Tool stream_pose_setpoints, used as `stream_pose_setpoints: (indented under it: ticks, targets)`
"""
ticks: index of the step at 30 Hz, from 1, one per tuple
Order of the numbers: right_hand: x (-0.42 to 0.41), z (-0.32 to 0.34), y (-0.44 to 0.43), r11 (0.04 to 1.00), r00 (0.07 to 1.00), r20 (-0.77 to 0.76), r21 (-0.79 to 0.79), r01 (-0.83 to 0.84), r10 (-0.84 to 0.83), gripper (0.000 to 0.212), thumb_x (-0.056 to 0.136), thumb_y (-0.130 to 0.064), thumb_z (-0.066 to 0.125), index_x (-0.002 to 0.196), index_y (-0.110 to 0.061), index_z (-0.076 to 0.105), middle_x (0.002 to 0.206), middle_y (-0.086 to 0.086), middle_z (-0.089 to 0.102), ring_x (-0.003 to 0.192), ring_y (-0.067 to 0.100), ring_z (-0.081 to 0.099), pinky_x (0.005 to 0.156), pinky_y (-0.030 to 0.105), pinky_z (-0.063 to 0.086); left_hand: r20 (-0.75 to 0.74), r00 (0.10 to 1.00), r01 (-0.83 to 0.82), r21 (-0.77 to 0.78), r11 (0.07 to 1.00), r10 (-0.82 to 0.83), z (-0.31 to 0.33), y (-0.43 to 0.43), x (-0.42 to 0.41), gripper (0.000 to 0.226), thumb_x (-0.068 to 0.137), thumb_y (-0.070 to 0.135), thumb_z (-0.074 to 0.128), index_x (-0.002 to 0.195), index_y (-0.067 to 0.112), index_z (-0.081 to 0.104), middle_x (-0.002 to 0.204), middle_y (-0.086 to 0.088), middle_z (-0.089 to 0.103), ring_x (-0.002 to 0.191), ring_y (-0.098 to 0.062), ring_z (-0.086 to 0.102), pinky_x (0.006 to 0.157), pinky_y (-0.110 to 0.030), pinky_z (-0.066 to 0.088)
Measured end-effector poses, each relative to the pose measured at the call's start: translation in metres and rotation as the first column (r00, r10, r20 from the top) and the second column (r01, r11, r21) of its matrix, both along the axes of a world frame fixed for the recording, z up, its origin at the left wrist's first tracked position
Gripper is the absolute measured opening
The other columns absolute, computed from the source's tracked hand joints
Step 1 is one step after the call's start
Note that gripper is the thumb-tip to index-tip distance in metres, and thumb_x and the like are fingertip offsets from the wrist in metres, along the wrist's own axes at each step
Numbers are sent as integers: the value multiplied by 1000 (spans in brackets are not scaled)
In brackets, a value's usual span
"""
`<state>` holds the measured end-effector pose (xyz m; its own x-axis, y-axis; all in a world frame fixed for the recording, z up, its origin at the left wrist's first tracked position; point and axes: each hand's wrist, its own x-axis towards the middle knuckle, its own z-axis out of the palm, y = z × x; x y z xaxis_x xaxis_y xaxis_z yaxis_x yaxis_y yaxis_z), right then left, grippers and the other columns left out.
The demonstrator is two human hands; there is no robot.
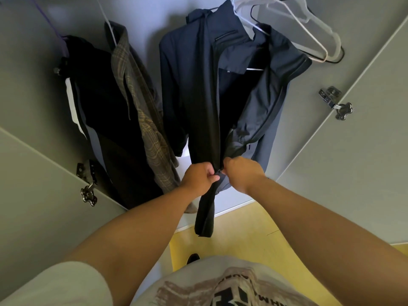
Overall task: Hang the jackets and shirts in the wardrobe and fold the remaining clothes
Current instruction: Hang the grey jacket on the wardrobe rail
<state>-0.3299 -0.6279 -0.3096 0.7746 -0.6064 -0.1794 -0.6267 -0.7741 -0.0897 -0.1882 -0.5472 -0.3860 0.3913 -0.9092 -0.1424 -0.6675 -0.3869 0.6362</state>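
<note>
**Q:** so where's the jacket at?

**A:** The jacket (185, 85) is in the wardrobe (145, 21). It's navy, on a white hanger (255, 69), a bit right of the middle. The front's undone, and the two edges come together low down, right where the hands are.

**Q:** and the hands? got hold of anything?

**A:** Yep, both are on the jacket. The left hand (198, 176) has its fingers curled, with the thumb pinching the long dark front edge. The right hand (239, 172) is curled too and pinches the other edge, which bunches up just above it. The two hands nearly touch, knuckles facing each other. There's a small dark bit between them that could be the zip end, too small to tell tbh. A strip of the dark front hangs below the hands, over the yellow floor (242, 239).

**Q:** what else is in there?

**A:** There's a plaid shirt (136, 102) just left of the jacket, on a white hanger. Touching it on the far side is a black garment (95, 96) on a purple hanger. Up top right, a bunch of empty hangers (309, 29), white and black, sit beside the jacket's shoulder. Both doors stand open, left door (33, 184) and right door (357, 151), and each has a metal hinge on its inner face.
</note>
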Motion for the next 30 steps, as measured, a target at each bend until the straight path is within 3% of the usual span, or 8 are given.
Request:
stream_pose_setpoints:
  ticks: [6, 8, 12, 16, 21, 25, 28, 30]
  targets:
    - [12, 43, -36, 968, 999, -34, -249, -37, 29, 28, 89, -5, 59, 117, -11, 57, 91, 9, 65, 81, 35, 68, 63, 39, 54, 83, 996, -17, -10, 1000, 18, -2, 0, 7, 21, 96, 35, 69, 87, 22, 54, 81, 5, 59, 78, -15, 61, 69, -22, 43]
    - [14, 47, -33, 971, 999, -27, -235, -30, 24, 27, 92, -7, 60, 118, -12, 57, 86, 8, 63, 77, 32, 66, 65, 40, 58, 93, 995, -32, 3, 999, 31, 3, -6, 13, 20, 96, 36, 68, 88, 22, 55, 84, 3, 63, 82, -18, 65, 71, -24, 45]
    - [19, 40, -24, 973, 998, -28, -222, -59, 55, 22, 96, -13, 59, 118, -12, 55, 66, 0, 41, 63, 24, 53, 63, 36, 56, 22, 999, -25, -90, 996, 27, 16, -25, 10, 24, 93, 42, 70, 98, 20, 62, 91, 3, 71, 81, -11, 63, 67, -17, 41]
    - [18, 44, -22, 972, 994, -25, -208, -107, 105, 28, 97, -17, 62, 123, -12, 55, 76, 3, 50, 64, 21, 52, 66, 35, 59, 70, 997, -28, -160, 987, 40, 21, -38, 4, 18, 97, 37, 67, 88, 22, 59, 86, 1, 69, 79, -13, 62, 63, -11, 34]
    - [15, 76, -51, 938, 993, -41, -325, -119, 111, 18, 95, -15, 60, 112, -11, 56, 77, 5, 54, 72, 28, 62, 64, 36, 52, 120, 992, -35, -120, 992, 50, 16, -39, 6, 27, 97, 40, 66, 81, 24, 51, 68, 11, 51, 69, -15, 57, 59, -16, 36]
    - [14, 90, -60, 944, 997, -13, -320, -82, 82, 17, 96, -14, 61, 112, -11, 54, 76, 3, 53, 68, 25, 60, 64, 35, 55, 101, 992, -63, -102, 993, 74, 25, -48, 10, 33, 95, 43, 68, 74, 25, 49, 70, 9, 55, 72, -17, 61, 64, -22, 42]
    - [14, 85, -54, 953, 995, -30, -289, -95, 91, 16, 99, -13, 57, 113, -9, 51, 75, 4, 51, 66, 26, 56, 59, 36, 52, 115, 990, -54, -214, 975, 80, 42, -67, 3, 37, 93, 44, 69, 67, 29, 46, 64, 12, 56, 65, -10, 60, 57, -19, 38]
    - [12, 82, -56, 954, 995, -24, -282, -100, 97, 15, 100, -14, 55, 113, -9, 50, 73, 3, 48, 65, 25, 53, 57, 36, 47, 141, 986, -48, -288, 957, 92, 52, -80, -1, 31, 93, 38, 69, 70, 28, 50, 66, 12, 58, 66, -10, 62, 61, -20, 42]
